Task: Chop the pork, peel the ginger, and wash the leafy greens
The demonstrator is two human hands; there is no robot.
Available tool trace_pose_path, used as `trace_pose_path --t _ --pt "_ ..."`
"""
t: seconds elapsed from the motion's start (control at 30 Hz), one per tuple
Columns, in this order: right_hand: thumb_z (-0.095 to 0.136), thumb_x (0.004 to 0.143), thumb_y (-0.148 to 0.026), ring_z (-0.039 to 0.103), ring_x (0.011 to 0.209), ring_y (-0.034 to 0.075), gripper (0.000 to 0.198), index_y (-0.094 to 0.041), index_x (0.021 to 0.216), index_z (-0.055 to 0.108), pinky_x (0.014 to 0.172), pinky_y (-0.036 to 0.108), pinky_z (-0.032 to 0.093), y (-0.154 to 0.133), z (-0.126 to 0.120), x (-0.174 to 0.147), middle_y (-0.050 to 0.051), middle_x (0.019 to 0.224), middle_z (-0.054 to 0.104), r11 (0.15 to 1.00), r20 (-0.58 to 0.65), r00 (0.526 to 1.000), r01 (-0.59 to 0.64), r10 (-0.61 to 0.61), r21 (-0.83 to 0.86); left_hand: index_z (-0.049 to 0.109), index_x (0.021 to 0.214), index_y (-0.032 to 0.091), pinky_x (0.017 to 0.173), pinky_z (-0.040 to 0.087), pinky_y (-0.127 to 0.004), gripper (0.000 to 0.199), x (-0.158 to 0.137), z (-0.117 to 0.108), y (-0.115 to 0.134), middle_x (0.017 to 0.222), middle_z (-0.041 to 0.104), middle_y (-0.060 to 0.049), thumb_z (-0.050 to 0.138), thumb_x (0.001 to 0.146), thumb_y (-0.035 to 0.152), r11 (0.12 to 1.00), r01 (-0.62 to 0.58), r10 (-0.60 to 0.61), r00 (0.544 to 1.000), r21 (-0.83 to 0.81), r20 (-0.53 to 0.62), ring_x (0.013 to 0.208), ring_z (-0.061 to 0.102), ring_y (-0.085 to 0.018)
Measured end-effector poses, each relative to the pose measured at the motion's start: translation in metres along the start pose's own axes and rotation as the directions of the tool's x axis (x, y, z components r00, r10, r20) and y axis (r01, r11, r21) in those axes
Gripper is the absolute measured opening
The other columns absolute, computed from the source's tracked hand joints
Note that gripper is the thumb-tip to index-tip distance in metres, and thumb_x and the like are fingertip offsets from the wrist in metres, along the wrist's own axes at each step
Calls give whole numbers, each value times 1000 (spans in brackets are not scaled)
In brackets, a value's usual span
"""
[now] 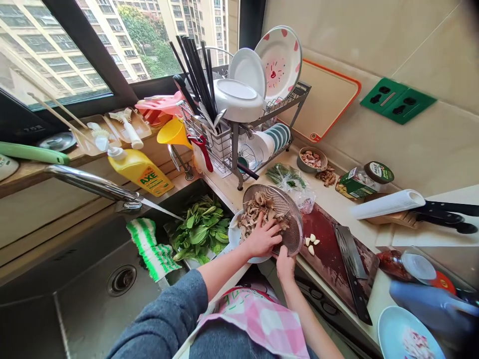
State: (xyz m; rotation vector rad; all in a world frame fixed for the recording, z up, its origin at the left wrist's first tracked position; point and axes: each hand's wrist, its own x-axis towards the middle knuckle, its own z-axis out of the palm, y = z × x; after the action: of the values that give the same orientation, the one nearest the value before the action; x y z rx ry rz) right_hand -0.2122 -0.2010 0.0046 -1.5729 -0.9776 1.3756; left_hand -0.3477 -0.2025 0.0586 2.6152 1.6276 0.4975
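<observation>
A metal mesh strainer (294,212) is tilted over a pale plate or bowl (234,238) at the counter's edge by the sink. Torn brownish mushrooms (258,207) lie in the strainer and toward the pale dish. My left hand (264,238) reaches into the strainer with its fingers spread on the mushrooms. On the near side, my right hand (286,265) is closed around the strainer's rim. Just right of the strainer is a dark red cutting board (322,259), bearing peeled garlic cloves (311,243) and a cleaver (352,269).
Water runs from the faucet (93,182) over leafy greens (202,227) in the sink (86,319). A dish rack (235,154) stands behind the strainer. Bagged herbs (290,182), a bowl of meat (312,158) and a knife block (396,219) line the wall. A blue plate (392,329) sits front right.
</observation>
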Motion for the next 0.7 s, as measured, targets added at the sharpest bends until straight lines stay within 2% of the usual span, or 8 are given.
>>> trace_pose_path --t 0.17,0.37,0.47,0.6,0.7 --pt "47 66 -35 63 85 25 52 -11 112 52 53 29 56 -10 -2 1 15 110 62 994 -14 998 -65 66 90 58 98 24 106 -3 -63 19 -29 4 -4 121 54 -6 46 85 20 997 3 -3 1000 80 -5 125 36 -24" --pt "47 65 -36 62 88 25 56 -10 114 49 54 30 57 -11 -3 -2 16 117 57 992 -37 996 -76 80 101 56 103 24 106 -7 -62 23 -57 1 -13 119 56 -5 49 82 18 995 44 -48 998 92 42 127 34 -23" --pt "47 65 -36 62 89 25 62 -10 121 45 55 30 58 -12 -3 -5 16 121 54 991 -58 994 -81 87 105 56 108 23 106 -8 -61 29 -66 -8 -14 120 55 -8 54 80 31 996 81 -83 993 33 81 126 36 -26" --pt "46 68 -36 62 89 23 68 -14 131 36 56 29 58 -10 -4 -6 15 129 48 992 -77 994 -74 82 106 53 118 24 105 -8 -62 57 -74 -12 -16 133 45 -13 53 74 59 996 87 -84 990 -22 113 128 32 -33" --pt "44 71 -37 62 91 22 68 -16 135 32 56 28 58 -2 -6 -4 14 133 45 999 -67 998 2 1 48 51 121 29 105 -6 -62 49 -79 -7 -22 139 40 -10 57 77 49 997 69 -71 992 17 108 131 28 -32"
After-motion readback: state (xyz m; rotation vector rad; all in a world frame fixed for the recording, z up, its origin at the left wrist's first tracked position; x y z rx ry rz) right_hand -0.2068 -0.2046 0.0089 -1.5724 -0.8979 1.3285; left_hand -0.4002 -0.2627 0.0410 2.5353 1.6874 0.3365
